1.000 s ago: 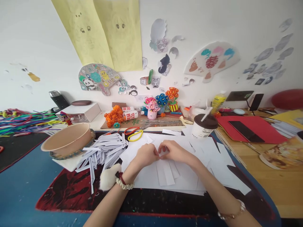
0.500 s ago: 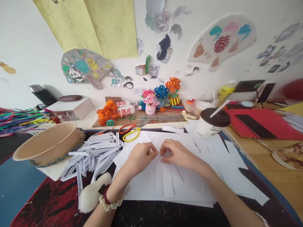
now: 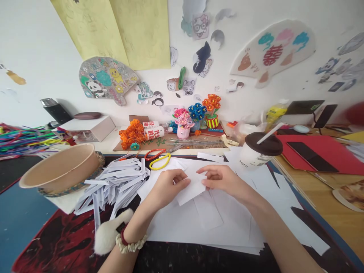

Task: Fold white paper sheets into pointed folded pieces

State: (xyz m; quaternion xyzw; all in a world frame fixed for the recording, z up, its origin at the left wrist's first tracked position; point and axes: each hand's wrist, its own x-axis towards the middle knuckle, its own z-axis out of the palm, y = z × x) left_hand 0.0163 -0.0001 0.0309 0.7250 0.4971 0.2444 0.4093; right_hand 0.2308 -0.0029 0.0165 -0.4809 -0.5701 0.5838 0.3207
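A small piece of white paper (image 3: 191,191) is held slightly tilted above the white sheets in the middle of the desk. My left hand (image 3: 171,186) pinches its left edge between thumb and curled fingers. On the other side, my right hand (image 3: 224,181) has its thumb and a finger at the paper's right edge, with the index finger reaching over it. Below them, a loose paper strip (image 3: 209,212) lies on the larger white sheets (image 3: 176,227). Left of my left hand is a heap of folded white paper strips (image 3: 116,184).
Scissors (image 3: 159,162) with red and yellow handles lie behind my left hand. A lidded cup with a straw (image 3: 260,149) stands at the right, a wide beige bowl (image 3: 59,167) at the left. Handmade flowers in small pots (image 3: 183,132) line the back. A phone (image 3: 311,156) rests on a red folder.
The paper piece has been lifted and turned flatter between my hands. My hands have moved slightly apart. The whole view has shifted a little.
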